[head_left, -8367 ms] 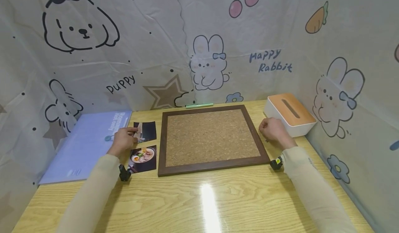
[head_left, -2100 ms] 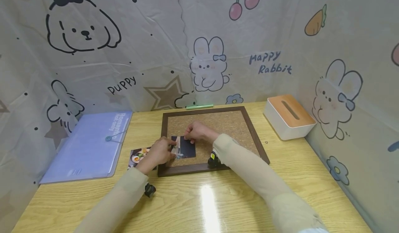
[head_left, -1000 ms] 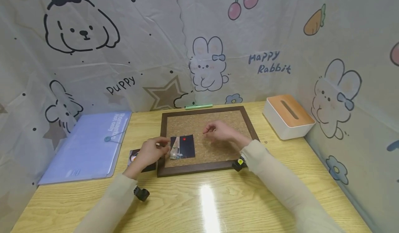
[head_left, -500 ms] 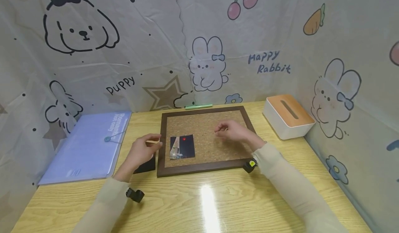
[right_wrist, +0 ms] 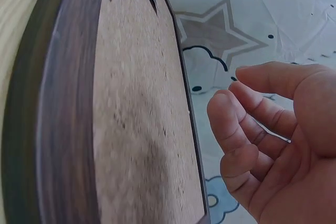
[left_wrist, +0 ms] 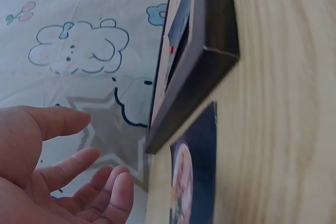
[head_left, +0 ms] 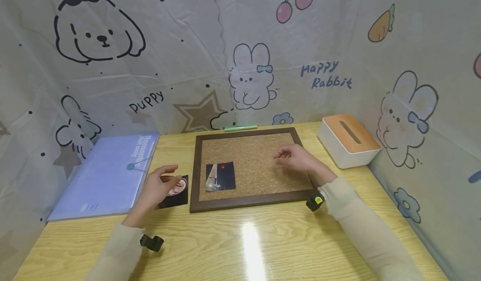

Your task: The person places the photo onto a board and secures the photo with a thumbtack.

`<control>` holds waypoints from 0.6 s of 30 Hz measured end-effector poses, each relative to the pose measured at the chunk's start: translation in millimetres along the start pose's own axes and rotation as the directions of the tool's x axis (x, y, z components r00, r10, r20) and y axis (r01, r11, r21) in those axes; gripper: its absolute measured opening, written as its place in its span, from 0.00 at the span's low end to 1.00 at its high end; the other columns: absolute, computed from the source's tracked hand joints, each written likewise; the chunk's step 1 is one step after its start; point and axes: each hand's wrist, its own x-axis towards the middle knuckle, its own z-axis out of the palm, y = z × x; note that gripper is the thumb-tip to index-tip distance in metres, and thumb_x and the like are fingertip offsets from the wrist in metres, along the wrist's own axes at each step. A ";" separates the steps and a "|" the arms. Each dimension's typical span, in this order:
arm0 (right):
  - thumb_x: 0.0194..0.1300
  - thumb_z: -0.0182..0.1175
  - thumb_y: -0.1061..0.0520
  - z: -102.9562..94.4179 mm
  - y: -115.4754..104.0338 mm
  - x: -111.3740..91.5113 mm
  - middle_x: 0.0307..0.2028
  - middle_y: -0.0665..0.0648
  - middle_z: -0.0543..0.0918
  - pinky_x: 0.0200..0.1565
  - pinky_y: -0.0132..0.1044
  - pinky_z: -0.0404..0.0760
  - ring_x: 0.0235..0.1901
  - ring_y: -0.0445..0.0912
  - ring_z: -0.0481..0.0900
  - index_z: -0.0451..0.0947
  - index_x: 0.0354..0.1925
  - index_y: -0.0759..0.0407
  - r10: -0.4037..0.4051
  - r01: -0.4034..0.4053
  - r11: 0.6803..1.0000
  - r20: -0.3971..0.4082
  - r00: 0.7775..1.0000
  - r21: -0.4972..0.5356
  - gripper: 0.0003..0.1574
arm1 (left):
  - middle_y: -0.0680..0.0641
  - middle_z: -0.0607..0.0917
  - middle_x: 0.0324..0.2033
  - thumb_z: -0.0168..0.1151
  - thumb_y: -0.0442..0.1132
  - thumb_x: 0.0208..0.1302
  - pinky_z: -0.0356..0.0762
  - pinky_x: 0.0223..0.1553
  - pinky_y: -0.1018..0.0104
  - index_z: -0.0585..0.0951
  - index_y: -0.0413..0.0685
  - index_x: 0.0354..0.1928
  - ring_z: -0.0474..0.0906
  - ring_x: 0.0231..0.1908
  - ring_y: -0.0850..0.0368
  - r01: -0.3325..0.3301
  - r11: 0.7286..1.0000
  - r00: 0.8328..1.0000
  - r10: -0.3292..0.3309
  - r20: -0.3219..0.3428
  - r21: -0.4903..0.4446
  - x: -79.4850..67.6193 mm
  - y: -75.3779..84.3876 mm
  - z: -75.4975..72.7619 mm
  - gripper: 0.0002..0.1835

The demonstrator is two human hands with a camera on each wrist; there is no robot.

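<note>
A cork board (head_left: pixel 259 164) in a dark wooden frame lies on the table. On its left part is a dark photo (head_left: pixel 225 181) of a pale lit structure, with a red push pin (head_left: pixel 223 167) near its top edge. My left hand (head_left: pixel 159 185) hovers over a second photo (head_left: pixel 183 195), of a bowl of food, partly covering it in the head view; the fingers are loosely bent with nothing between them. Above the right side of the cork, my right hand (head_left: pixel 294 158) hangs with relaxed, loosely curled fingers. The right wrist view shows its palm and fingers (right_wrist: pixel 226 119) holding nothing.
Left of the photos lies a blue-purple folder (head_left: pixel 109 176) with a string closure. A green pen (head_left: pixel 240 127) rests behind the board. At the back right stands a white tissue box (head_left: pixel 349 141) with a wooden lid. Printed cloth (head_left: pixel 188 64) walls in the table.
The top photo went from beside the folder onto the cork, where a red pin now shows in it. Both hands have since moved apart, the left toward the food photo, the right rightward.
</note>
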 end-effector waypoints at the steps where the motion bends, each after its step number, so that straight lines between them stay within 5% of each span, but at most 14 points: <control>1: 0.68 0.62 0.58 -1.5 1.6 -1.5 0.41 0.59 0.83 0.36 0.38 0.84 0.35 0.47 0.83 0.82 0.47 0.65 0.000 0.000 1.000 -0.003 1.000 0.000 0.13 | 0.35 0.75 0.65 0.60 0.47 0.71 0.79 0.38 0.67 0.72 0.45 0.69 0.80 0.56 0.40 0.003 1.000 1.000 -0.003 -0.006 0.013 -1.1 -1.9 -1.2 0.27; 11: 0.70 0.61 0.56 -18.6 16.9 -15.9 0.41 0.61 0.83 0.40 0.44 0.86 0.40 0.53 0.84 0.80 0.50 0.67 0.024 -0.024 1.000 -0.027 0.999 0.005 0.17 | 0.31 0.75 0.62 0.63 0.43 0.68 0.80 0.48 0.46 0.72 0.39 0.68 0.77 0.57 0.35 0.038 0.981 0.999 -0.030 -0.044 0.190 -8.1 -19.2 -6.3 0.29; 18: 0.71 0.60 0.56 -25.2 28.1 -22.4 0.43 0.64 0.84 0.42 0.45 0.85 0.40 0.54 0.85 0.79 0.50 0.67 0.057 -0.056 0.998 -0.032 0.998 0.026 0.16 | 0.27 0.78 0.55 0.68 0.39 0.62 0.76 0.47 0.49 0.73 0.34 0.65 0.80 0.50 0.36 0.033 0.969 0.999 -0.023 -0.044 0.243 -7.1 -34.6 -3.1 0.31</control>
